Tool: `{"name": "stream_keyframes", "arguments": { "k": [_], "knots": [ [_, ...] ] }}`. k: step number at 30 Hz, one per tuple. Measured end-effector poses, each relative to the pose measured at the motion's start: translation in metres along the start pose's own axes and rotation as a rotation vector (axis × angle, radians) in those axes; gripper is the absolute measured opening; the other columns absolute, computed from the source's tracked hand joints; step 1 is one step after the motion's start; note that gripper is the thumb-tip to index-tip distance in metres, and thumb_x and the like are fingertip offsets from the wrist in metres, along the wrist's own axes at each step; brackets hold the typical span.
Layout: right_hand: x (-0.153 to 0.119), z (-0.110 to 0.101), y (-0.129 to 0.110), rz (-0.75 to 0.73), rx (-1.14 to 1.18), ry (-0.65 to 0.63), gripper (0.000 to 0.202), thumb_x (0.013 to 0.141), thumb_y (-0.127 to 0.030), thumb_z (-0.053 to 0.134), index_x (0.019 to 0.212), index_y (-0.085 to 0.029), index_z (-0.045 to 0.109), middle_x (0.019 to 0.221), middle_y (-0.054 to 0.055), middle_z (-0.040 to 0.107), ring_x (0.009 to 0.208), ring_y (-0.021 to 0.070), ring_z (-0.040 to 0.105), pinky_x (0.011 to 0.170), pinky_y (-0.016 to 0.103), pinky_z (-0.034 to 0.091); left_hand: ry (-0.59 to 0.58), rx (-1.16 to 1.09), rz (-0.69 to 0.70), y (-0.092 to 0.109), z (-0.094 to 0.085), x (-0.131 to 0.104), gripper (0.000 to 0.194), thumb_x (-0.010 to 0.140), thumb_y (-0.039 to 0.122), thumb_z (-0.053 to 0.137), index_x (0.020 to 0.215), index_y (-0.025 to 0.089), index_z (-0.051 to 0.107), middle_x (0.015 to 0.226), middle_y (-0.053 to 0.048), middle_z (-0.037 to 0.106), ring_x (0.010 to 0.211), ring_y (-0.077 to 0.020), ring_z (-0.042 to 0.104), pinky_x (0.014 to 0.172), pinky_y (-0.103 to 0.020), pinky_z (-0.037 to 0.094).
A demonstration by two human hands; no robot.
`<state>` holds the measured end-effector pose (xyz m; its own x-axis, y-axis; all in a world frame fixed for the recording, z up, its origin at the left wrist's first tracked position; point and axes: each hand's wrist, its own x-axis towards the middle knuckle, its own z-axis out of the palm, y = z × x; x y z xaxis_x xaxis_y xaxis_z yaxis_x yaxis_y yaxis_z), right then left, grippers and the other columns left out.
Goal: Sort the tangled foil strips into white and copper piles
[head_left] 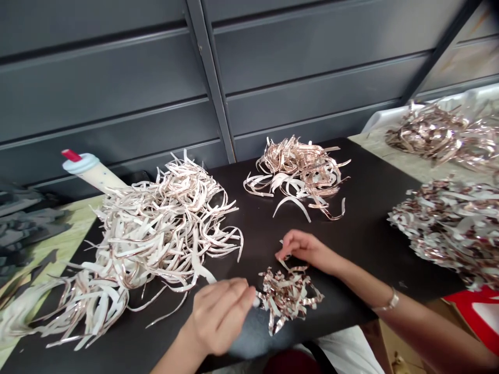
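My left hand [220, 314] is closed in a pinch at the left edge of a small bunch of curled, shiny rose-gold and white strips [290, 296]. A small white bit shows at its fingertips, against the end of the bunch. Just above the bunch, my right hand [307, 252] has its fingers curled round a thin strip [284, 261] that hangs down toward it. To the left lies a large loose heap of white and rose-gold strips [167, 228]. A smaller heap of mostly rose-gold strips [300, 166] sits farther back.
Everything lies on a black tabletop [253, 228] against a grey panelled wall [136, 78]. A white tumbler with a red straw [93, 171] leans behind the left heap. At right are a dense crinkled pile [452, 223] and more shiny strips [440, 135]. Dark scraps [27, 223] lie far left.
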<state>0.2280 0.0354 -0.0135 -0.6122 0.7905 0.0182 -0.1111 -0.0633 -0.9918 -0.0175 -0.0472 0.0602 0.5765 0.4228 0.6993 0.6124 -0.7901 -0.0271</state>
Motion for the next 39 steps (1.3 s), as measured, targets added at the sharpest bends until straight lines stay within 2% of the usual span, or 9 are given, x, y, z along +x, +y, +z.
{"name": "stream_keyframes", "arguments": {
  "k": [5,8,13,16,21,28,34,37,39],
  "knots": [
    [-0.008,0.02,-0.003,-0.272,-0.769,-0.342,0.037,0.077,-0.002,0.039,0.099,-0.018,0.064,0.101,0.009,0.069,0.115,0.0201,0.055,0.095,0.037,0.042,-0.261,0.287,-0.23,-0.053,0.037,0.005,0.029,0.082,0.002,0.041,0.087,0.018,0.064,0.095,-0.01,0.065,0.079,-0.0196,0.063,0.069,-0.031,0.052],
    [-0.017,0.023,-0.01,-0.292,-0.891,-0.43,0.038,0.08,-0.008,0.043,0.113,-0.019,0.059,0.112,0.009,0.066,0.123,0.0223,0.048,0.101,0.04,0.036,-0.457,0.269,-0.258,-0.086,0.064,0.006,0.025,0.082,0.003,0.042,0.084,0.017,0.064,0.093,-0.011,0.06,0.084,-0.0237,0.057,0.081,-0.042,0.049],
    [-0.035,0.012,-0.02,-0.296,-0.928,-0.44,0.052,0.086,-0.038,0.051,0.136,-0.023,0.04,0.14,0.009,0.046,0.137,0.0284,0.028,0.11,0.05,0.023,-0.482,0.18,-0.208,-0.112,0.085,0.002,0.017,0.089,0.017,0.045,0.092,0.015,0.062,0.086,-0.007,0.057,0.081,-0.022,0.054,0.083,-0.042,0.047],
    [-0.034,-0.002,-0.017,-0.278,-0.99,-0.226,0.048,0.088,-0.04,0.049,0.132,-0.022,0.044,0.141,0.011,0.043,0.134,0.0281,0.033,0.107,0.047,0.031,-0.481,0.154,-0.214,-0.114,0.088,0.006,0.017,0.089,0.018,0.045,0.095,0.015,0.061,0.086,-0.007,0.058,0.08,-0.0218,0.055,0.08,-0.04,0.047],
    [-0.005,-0.044,0.0,0.003,-1.281,0.49,0.031,0.092,-0.021,0.04,0.12,-0.015,0.051,0.128,0.019,0.049,0.117,0.0292,0.051,0.095,0.046,0.046,-0.532,0.116,-0.238,-0.107,0.093,0.013,0.02,0.091,0.019,0.043,0.091,0.017,0.062,0.087,-0.006,0.059,0.078,-0.0202,0.057,0.077,-0.038,0.047],
    [0.033,-0.062,0.007,0.195,-1.391,0.355,0.033,0.085,0.0,0.033,0.096,-0.01,0.063,0.1,0.016,0.058,0.081,0.021,0.063,0.077,0.032,0.05,-0.366,0.022,-0.427,-0.101,0.107,0.053,0.019,0.09,0.023,0.045,0.099,0.017,0.061,0.1,-0.009,0.06,0.093,-0.0233,0.057,0.086,-0.04,0.045],
    [0.034,-0.05,0.008,0.103,-1.347,0.344,0.03,0.085,-0.004,0.038,0.093,-0.015,0.065,0.093,0.008,0.06,0.077,0.0151,0.061,0.074,0.024,0.047,-0.492,-0.075,-0.64,-0.121,0.178,0.138,0.04,0.085,0.032,0.054,0.121,0.015,0.048,0.118,-0.018,0.055,0.115,-0.0315,0.049,0.097,-0.044,0.037],
    [0.029,-0.052,0.01,0.061,-1.326,0.348,0.029,0.085,-0.005,0.039,0.094,-0.015,0.065,0.092,0.007,0.06,0.079,0.0143,0.061,0.074,0.023,0.048,-0.541,-0.106,-0.702,-0.131,0.211,0.155,0.048,0.076,0.029,0.066,0.118,0.016,0.049,0.12,-0.02,0.054,0.115,-0.0346,0.05,0.092,-0.045,0.039],
    [0.027,-0.055,0.011,0.036,-1.307,0.355,0.029,0.085,-0.005,0.039,0.093,-0.015,0.065,0.091,0.006,0.061,0.08,0.0144,0.061,0.075,0.023,0.048,-0.568,-0.143,-0.742,-0.139,0.221,0.154,0.034,0.077,0.02,0.064,0.109,0.014,0.054,0.113,-0.019,0.058,0.111,-0.0316,0.053,0.092,-0.041,0.04]
  ]
}}
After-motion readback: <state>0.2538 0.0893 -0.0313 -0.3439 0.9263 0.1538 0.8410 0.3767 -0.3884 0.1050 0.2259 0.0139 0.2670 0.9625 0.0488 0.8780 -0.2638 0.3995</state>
